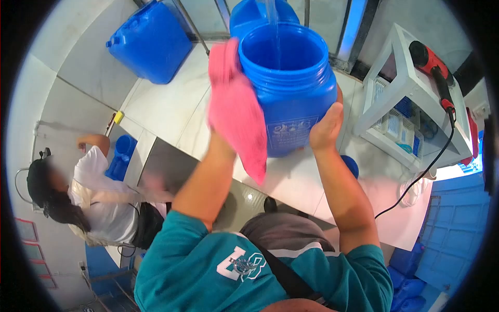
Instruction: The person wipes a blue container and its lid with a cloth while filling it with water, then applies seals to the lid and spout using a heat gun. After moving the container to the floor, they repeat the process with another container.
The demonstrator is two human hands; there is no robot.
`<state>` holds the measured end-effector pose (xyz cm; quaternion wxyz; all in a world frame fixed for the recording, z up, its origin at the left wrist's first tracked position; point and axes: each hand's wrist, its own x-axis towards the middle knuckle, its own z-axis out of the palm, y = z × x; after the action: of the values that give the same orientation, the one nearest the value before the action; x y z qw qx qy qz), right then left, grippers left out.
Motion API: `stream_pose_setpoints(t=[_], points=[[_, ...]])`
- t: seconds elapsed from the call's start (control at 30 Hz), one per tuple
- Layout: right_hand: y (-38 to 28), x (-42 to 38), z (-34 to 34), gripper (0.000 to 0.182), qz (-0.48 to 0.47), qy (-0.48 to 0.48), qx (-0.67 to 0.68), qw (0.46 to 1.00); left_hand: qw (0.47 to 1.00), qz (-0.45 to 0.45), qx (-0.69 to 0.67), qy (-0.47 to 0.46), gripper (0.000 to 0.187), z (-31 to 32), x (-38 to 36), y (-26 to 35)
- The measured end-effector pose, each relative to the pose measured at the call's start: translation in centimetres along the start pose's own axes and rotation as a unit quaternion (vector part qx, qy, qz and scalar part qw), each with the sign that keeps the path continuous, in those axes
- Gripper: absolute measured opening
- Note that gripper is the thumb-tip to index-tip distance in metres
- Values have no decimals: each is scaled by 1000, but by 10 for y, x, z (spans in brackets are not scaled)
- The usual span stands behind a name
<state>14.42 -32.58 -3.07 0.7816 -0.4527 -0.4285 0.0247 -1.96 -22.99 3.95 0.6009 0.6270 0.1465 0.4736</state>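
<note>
Blue jar (288, 86) between both hands — pink cloth (236, 112) alongside.

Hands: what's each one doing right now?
Left hand: closed on a pink cloth against the blue jar.
Right hand: holding the blue jar.
</note>
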Motion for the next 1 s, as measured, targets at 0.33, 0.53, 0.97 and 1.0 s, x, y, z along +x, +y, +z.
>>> stream_pose_setpoints(t=[0.33, 0.53, 0.97, 1.0], points=[[3, 0, 1, 85, -18, -5, 6, 1000, 999, -23, 12, 28, 51, -54, 20, -155], [12, -1, 0, 87, 82, 122, 232, 961, 906, 201, 345, 141, 32, -1, 95, -37], [24, -21, -9, 92, 72, 51, 68, 994, 952, -163, 60, -252, 38, -66, 305, -129], [25, -18, -9, 92, 70, 56, 69, 994, 955, -176, 15, -239, 38, -69, 287, -150]])
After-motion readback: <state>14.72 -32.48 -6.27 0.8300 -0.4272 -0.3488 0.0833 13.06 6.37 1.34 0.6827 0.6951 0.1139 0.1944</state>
